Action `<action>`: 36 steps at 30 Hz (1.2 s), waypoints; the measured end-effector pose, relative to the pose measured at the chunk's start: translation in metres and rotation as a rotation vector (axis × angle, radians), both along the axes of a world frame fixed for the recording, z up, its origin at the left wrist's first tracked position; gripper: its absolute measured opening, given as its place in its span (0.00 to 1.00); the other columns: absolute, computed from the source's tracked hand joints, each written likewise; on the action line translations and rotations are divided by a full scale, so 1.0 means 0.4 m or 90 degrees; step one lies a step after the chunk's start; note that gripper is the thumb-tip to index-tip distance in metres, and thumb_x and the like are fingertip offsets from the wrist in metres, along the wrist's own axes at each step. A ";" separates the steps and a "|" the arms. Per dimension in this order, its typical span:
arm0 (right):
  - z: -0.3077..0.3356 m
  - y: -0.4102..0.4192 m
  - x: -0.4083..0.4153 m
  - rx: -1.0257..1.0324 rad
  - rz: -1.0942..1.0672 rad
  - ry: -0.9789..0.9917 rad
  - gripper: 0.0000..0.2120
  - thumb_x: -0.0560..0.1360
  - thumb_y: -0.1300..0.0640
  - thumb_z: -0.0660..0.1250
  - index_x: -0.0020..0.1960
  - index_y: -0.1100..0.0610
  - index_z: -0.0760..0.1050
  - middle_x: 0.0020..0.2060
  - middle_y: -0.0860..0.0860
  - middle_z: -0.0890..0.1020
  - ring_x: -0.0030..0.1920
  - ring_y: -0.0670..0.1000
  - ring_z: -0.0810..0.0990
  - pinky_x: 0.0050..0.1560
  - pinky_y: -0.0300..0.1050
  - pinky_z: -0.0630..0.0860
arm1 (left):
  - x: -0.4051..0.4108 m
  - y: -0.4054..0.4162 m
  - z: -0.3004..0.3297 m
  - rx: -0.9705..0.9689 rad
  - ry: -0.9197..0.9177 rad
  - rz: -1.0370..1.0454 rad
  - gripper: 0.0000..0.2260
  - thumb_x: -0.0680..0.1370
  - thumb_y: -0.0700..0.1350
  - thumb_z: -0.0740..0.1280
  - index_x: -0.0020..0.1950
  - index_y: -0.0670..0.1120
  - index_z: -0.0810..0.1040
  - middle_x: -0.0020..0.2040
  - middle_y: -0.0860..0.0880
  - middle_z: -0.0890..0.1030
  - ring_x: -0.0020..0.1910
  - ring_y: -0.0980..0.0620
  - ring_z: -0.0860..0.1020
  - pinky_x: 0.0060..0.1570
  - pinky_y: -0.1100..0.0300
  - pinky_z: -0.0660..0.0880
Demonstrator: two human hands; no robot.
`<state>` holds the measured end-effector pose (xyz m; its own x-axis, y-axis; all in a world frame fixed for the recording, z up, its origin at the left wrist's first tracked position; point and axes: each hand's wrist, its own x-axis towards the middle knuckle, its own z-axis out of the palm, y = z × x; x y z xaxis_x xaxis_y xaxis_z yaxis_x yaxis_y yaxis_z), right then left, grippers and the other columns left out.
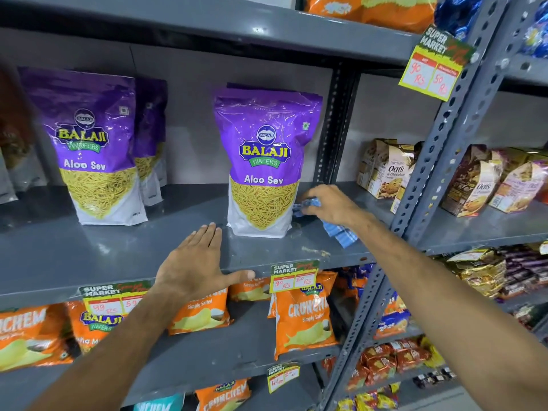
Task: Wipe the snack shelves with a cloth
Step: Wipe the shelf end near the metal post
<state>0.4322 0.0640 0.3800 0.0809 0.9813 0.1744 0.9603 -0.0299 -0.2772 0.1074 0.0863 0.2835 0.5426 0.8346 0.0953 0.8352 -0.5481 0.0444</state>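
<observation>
Grey metal shelf, middle tier of the rack. Two groups of purple Aloo Sev pouches stand on it: one at far left, one right of centre.

Progress, as a judgement: wiping is under way on this tier. The bare steel in front of the pouches looks fairly clean and reflective, but a pale smudge or scuff shows near the front edge on the right, so that patch seems undone. Nothing shows whether the strip behind and under the pouches has been wiped. The lower tier with orange chip bags and the neighbouring bay with the oat cookie boxes give no sign either way; likely left to do.

Cloth: blue checked cloth, lying on the shelf just right of the centre pouch, near the upright post.

Right hand: fingers curled down over the far end of the cloth, grasping it; the near end trails out from under the wrist toward the shelf edge.

Left hand: fingers released, flat, palm down on the front of the shelf, thumb over the lip, just left of the centre pouch, not touching the cloth.
</observation>
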 end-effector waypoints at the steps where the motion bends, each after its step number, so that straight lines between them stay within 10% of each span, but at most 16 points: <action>1: 0.001 0.027 -0.001 -0.024 0.011 -0.023 0.16 0.73 0.49 0.76 0.60 0.45 0.82 0.56 0.49 0.86 0.57 0.52 0.83 0.54 0.45 0.78 | 0.000 0.001 -0.001 0.000 0.002 0.002 0.64 0.65 0.89 0.43 0.86 0.44 0.44 0.88 0.46 0.47 0.86 0.48 0.47 0.85 0.51 0.48; 7: -0.070 0.101 0.040 -0.115 0.019 -0.178 0.17 0.73 0.47 0.68 0.61 0.46 0.77 0.57 0.51 0.83 0.58 0.57 0.82 0.54 0.57 0.81 | 0.000 -0.001 0.001 -0.003 0.004 0.003 0.65 0.64 0.89 0.42 0.86 0.44 0.43 0.88 0.47 0.46 0.86 0.48 0.47 0.85 0.50 0.49; 12: -0.002 -0.022 0.063 -0.163 0.074 -0.110 0.13 0.81 0.54 0.67 0.63 0.43 0.81 0.49 0.37 0.74 0.57 0.45 0.71 0.59 0.45 0.68 | 0.003 -0.002 0.001 -0.004 0.007 0.002 0.65 0.63 0.89 0.41 0.86 0.44 0.43 0.88 0.46 0.46 0.86 0.48 0.47 0.85 0.50 0.49; 19: -0.129 -0.119 0.048 -0.018 -0.131 0.047 0.18 0.86 0.53 0.55 0.74 0.43 0.69 0.74 0.52 0.74 0.71 0.57 0.74 0.68 0.54 0.72 | 0.002 -0.001 0.002 0.001 0.006 -0.002 0.66 0.63 0.89 0.41 0.86 0.43 0.44 0.88 0.46 0.47 0.86 0.47 0.47 0.85 0.49 0.50; 30: -0.169 -0.237 -0.103 0.074 -0.020 0.123 0.16 0.84 0.51 0.60 0.67 0.34 0.73 0.62 0.48 0.84 0.56 0.53 0.82 0.57 0.53 0.78 | 0.001 -0.015 0.012 -0.011 -0.015 0.001 0.64 0.65 0.88 0.46 0.86 0.42 0.45 0.88 0.45 0.48 0.86 0.47 0.48 0.85 0.49 0.49; 36: -0.208 -0.249 -0.140 0.167 -0.203 0.002 0.18 0.83 0.57 0.59 0.72 0.49 0.73 0.66 0.52 0.80 0.64 0.56 0.78 0.63 0.52 0.74 | 0.002 -0.015 0.013 -0.010 -0.024 0.002 0.64 0.65 0.88 0.47 0.86 0.43 0.46 0.88 0.45 0.49 0.86 0.46 0.50 0.85 0.48 0.51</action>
<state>0.3760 -0.0357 0.2968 0.3747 0.8293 0.4145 0.9134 -0.2535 -0.3186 0.1084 0.0802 0.2889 0.5363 0.8379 0.1018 0.8345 -0.5445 0.0847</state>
